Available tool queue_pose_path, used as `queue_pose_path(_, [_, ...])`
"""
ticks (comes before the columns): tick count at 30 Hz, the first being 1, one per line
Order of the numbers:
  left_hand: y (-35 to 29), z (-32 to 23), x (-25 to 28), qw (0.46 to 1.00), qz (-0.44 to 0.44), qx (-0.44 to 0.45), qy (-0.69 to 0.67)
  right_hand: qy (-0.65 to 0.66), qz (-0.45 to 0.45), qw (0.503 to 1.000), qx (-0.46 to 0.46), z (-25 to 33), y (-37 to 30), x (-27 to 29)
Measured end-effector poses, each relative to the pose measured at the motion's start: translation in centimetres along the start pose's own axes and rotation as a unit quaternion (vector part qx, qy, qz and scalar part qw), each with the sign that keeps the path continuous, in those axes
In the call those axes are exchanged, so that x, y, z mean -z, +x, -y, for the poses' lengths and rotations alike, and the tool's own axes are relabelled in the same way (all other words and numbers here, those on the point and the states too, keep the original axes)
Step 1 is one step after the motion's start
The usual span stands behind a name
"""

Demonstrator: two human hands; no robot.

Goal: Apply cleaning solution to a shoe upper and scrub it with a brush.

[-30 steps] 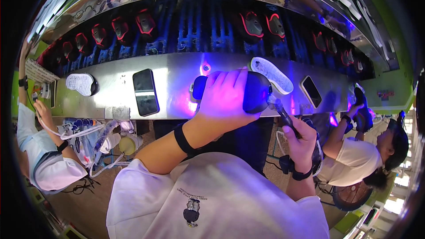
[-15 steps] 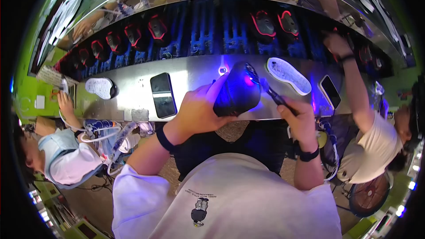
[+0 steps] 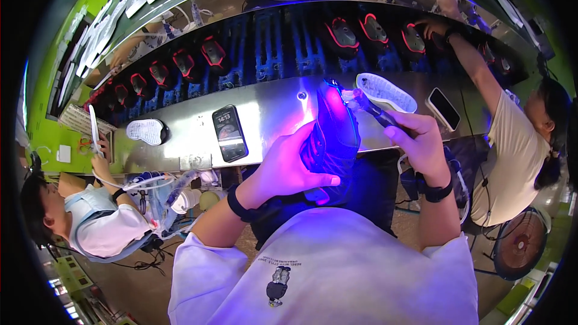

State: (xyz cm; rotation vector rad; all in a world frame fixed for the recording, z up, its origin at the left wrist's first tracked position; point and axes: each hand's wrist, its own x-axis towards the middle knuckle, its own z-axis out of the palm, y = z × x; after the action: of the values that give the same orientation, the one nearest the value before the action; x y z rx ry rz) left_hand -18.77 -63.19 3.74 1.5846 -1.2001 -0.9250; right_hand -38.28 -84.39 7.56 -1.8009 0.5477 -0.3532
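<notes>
My left hand (image 3: 286, 159) grips a dark shoe upper (image 3: 338, 129) from its left side, over the near edge of the metal bench, in blue-violet light. My right hand (image 3: 418, 138) is closed round the dark handle of a brush (image 3: 376, 110). The brush's bristle end is at the shoe's upper far edge and looks to touch it. Just beyond the brush lies a white shoe sole (image 3: 385, 92) with its hollow side up. Part of the shoe's underside is hidden by my left hand.
A lit phone (image 3: 230, 133) and a white sole (image 3: 146, 132) lie to the left; another phone (image 3: 443, 109) lies right. Behind the metal bench (image 3: 271, 93) runs a rack with several dark, red-edged shoes (image 3: 213, 52). Co-workers sit on both sides; the right one's hand (image 3: 432, 26) reaches to the rack.
The shoe has turned in my left hand to a more upright angle. The brush has moved to the shoe's far edge. The left phone's screen has lit up. The view has shifted slightly.
</notes>
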Motion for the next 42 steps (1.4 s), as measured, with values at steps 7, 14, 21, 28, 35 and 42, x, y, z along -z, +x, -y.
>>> queue_pose_path(7, [1.1, -0.7, -1.7, 0.974, 0.027, 0.076, -0.213, 0.088, 0.014, 0.995, -0.037, -2.6, -1.9, 0.5])
queue_pose_path(14, [2.8, 0.4, -3.6, 0.895, 0.022, 0.210, -0.393, 0.051, -0.024, 0.997, -0.058, -7.1, -3.8, 0.2])
queue_pose_path(21, [3.9, 0.9, -4.6, 0.895, 0.029, 0.247, -0.370, 0.021, -0.052, 0.995, -0.081, -8.2, -4.3, 1.8])
queue_pose_path(28, [3.1, 0.4, -4.1, 0.901, 0.000, 0.205, -0.382, 0.043, 0.010, 0.997, -0.060, -7.4, -5.4, 1.5])
queue_pose_path(35, [1.8, 0.3, -3.3, 0.903, -0.032, 0.171, -0.393, 0.062, 0.022, 0.987, -0.147, -5.2, -3.5, 0.8])
queue_pose_path(42, [1.0, 0.6, -1.8, 0.904, -0.097, 0.185, -0.374, 0.038, 0.133, 0.977, -0.161, -4.9, -7.7, 3.6])
